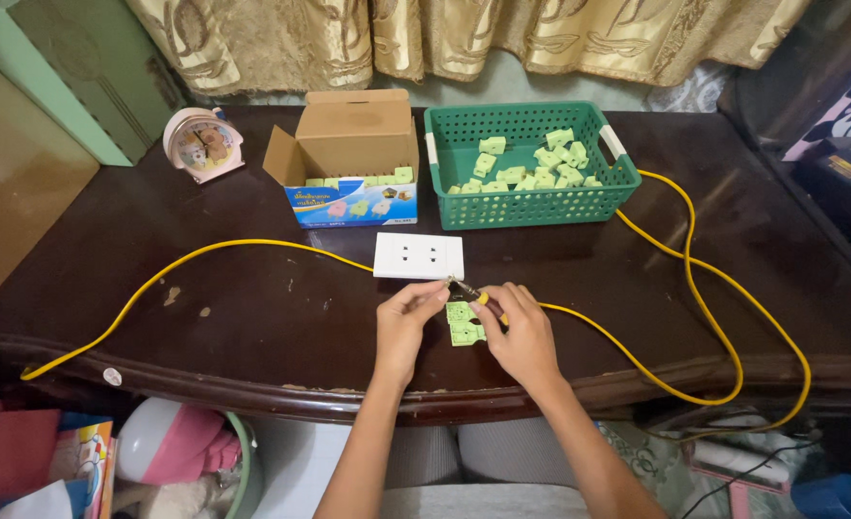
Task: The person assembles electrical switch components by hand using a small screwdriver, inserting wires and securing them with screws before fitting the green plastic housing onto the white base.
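We see both hands meeting near the front edge of a dark, glossy wooden table (252,317). Our left hand (404,322) is curled, its fingertips pinched on the metal tip of a small tool (466,290); the thing is too small for us to tell exactly what it is. Our right hand (521,336) is closed around the yellow-and-black handle end of that same tool, and it partly covers a pale green plastic socket part (461,324) lying flat on the table directly beneath the two hands.

Just beyond the hands lies a white rectangular wall-socket plate (419,256) with two pairs of slots, flat on the table and apart from the fingers. A long yellow cable (204,252) runs from the left edge of the table toward this plate, passes under our right hand and loops widely off the right side.

Farther back stands a green plastic lattice basket with white handles (531,207), holding a loose heap of the same pale green parts. To its left, touching or nearly so, sits an open brown cardboard box with a blue printed front (348,135), with a row of green parts showing inside. A small pink round alarm clock (202,142) stands at the back left. Gold patterned curtains (444,34) hang behind the table.
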